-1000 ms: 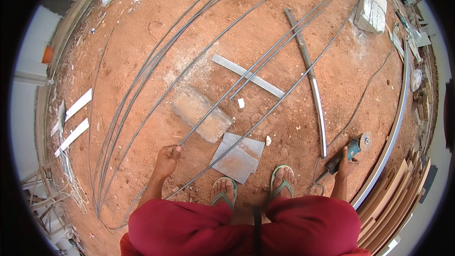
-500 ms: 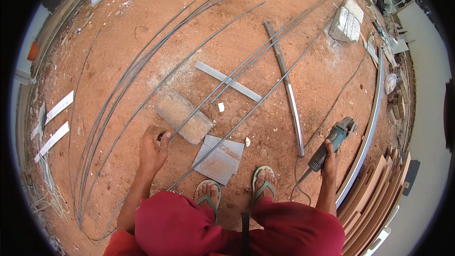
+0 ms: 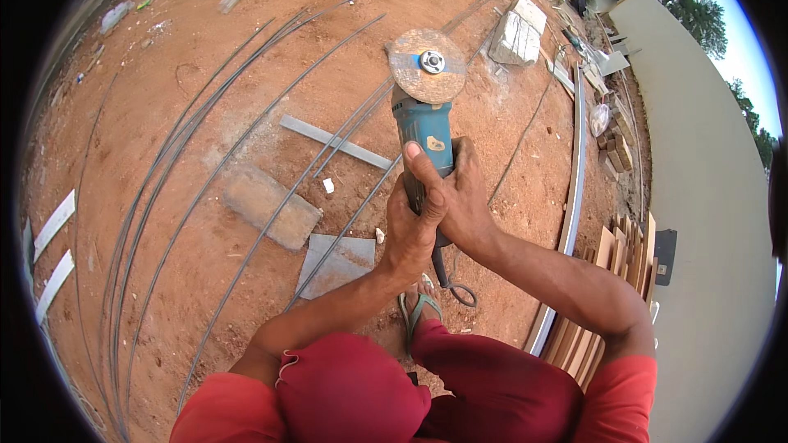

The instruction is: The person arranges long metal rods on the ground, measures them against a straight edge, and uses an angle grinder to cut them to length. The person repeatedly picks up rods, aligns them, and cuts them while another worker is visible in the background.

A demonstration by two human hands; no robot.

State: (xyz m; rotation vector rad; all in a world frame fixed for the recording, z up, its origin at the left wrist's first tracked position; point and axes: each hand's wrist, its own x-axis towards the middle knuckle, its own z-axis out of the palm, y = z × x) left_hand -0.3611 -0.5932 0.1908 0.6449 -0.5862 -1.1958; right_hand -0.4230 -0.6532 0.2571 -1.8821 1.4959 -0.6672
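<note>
An angle grinder (image 3: 424, 127) with a teal and black body is held up in front of me, its cutting disc (image 3: 408, 75) at the far end with the flat face and centre nut in view. My left hand (image 3: 410, 234) wraps round the grinder's rear body from the left. From the right, my right hand (image 3: 468, 197) closes on it too, its thumb lying across the top. The cord (image 3: 441, 267) hangs from the back end and curls near my foot. Below lie long thin steel rods (image 3: 283, 205) and a concrete block (image 3: 271, 207).
A flat metal bar (image 3: 336, 143) and a grey square plate (image 3: 335, 267) lie on the reddish dirt. A white block (image 3: 519, 33) sits beyond. On the right are a long metal profile (image 3: 572, 197), stacked boards (image 3: 611, 258) and a wall (image 3: 698, 180).
My right hand has brought the grinder up and left to the middle. My left hand has let go of the rod and taken hold of the grinder. The view has shifted right.
</note>
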